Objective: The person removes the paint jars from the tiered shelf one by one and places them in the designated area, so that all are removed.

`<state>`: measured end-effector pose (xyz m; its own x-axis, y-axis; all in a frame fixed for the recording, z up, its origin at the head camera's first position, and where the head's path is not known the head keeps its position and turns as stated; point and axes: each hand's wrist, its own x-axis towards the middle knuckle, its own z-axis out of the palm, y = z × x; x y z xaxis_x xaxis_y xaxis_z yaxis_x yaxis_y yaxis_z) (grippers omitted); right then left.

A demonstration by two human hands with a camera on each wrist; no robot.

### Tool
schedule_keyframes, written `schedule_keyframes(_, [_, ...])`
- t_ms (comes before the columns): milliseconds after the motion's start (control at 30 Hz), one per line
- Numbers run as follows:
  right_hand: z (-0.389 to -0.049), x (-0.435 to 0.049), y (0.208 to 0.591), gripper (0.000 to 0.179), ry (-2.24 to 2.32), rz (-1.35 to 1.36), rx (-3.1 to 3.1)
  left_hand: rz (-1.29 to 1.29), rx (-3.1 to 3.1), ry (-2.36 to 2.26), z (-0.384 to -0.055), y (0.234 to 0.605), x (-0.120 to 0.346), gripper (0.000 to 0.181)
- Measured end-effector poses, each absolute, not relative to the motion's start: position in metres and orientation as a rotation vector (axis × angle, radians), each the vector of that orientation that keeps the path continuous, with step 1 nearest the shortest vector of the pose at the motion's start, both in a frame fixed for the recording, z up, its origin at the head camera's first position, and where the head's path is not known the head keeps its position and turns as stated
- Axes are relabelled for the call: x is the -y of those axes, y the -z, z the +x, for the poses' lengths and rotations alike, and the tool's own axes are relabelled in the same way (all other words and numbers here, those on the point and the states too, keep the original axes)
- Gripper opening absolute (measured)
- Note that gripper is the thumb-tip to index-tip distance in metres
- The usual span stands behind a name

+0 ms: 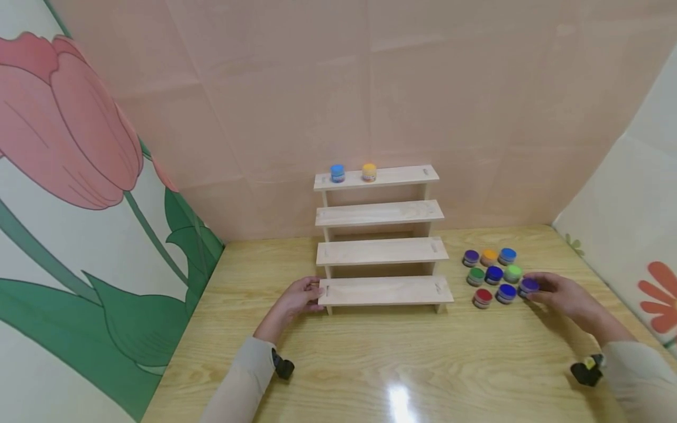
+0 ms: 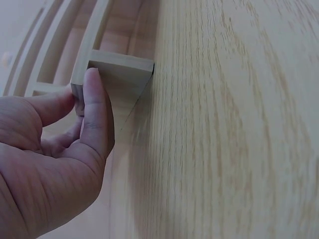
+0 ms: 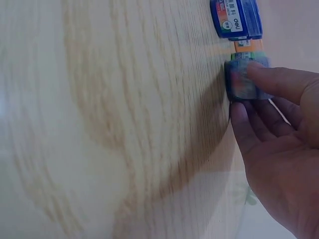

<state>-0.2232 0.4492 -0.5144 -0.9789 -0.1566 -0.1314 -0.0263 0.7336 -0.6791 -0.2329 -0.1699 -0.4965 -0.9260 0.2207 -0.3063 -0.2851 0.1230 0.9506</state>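
Note:
A four-step wooden display rack (image 1: 386,292) stands on the table. My left hand (image 1: 300,295) pinches the left end of its lowest board (image 2: 79,84), thumb on one face and fingers on the other. At the right, my right hand (image 1: 563,296) holds a small purple-lidded paint jar (image 1: 528,286) between thumb and fingers; the right wrist view shows the jar (image 3: 241,82) close to the tabletop. Right beside it stand a blue-lidded jar (image 1: 506,293) and a light green one (image 1: 512,273). A light blue jar (image 1: 337,173) and a yellow-orange jar (image 1: 369,173) sit on the top board.
More paint jars stand in the group: red (image 1: 482,298), green (image 1: 475,276), dark blue (image 1: 494,274), purple (image 1: 471,257), orange (image 1: 489,257) and light blue (image 1: 507,255). A pink backdrop (image 1: 275,117) rises behind the wooden table (image 1: 344,364), with flower-printed panels at both sides.

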Motion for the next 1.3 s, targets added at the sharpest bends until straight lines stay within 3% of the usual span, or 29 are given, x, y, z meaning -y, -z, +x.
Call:
schedule_keyframes(433, [-0.227,-0.445,0.494,0.058,1.181,-0.243,-2.817,-0.042,-2.027,-1.862,-0.233,0.497,0.17,0.05])
schedule_keyframes(800, [-0.246,-0.422,0.439,0.057,1.194,-0.289,-2.87,-0.051,-2.027,-1.869,-0.233,0.498,0.169,0.048])
schedule_keyframes(1300, [-0.273,-0.357,0.361,0.068,1.16,-0.336,-2.859,-0.062,-2.038,-1.851,-0.234,0.497,0.17,0.048])
